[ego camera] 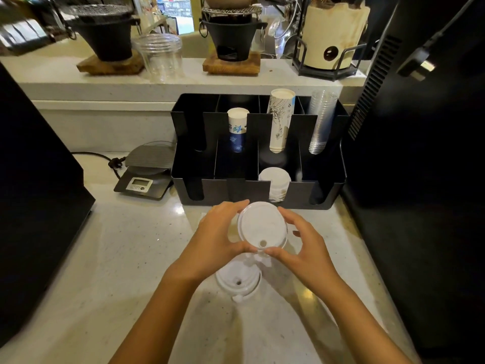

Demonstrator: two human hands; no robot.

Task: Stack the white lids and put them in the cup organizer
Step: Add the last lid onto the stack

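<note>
Fingers (237,206) of the left hand (217,237) curled round the white lid (262,225) from its left edge, and the right hand (301,245) pinched it from the other side, lifted above the counter (118,258). Below sat another lid (237,282). Behind, the black cup organizer (328,190) already held a lid stack (275,183), third front slot.

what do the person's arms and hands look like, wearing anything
Both arms are bare right up to the frame's lower edge: no sleeves show. The left hand and right hand wear no gloves, and no rings, watch or bracelets are visible on fingers or wrists.
</note>
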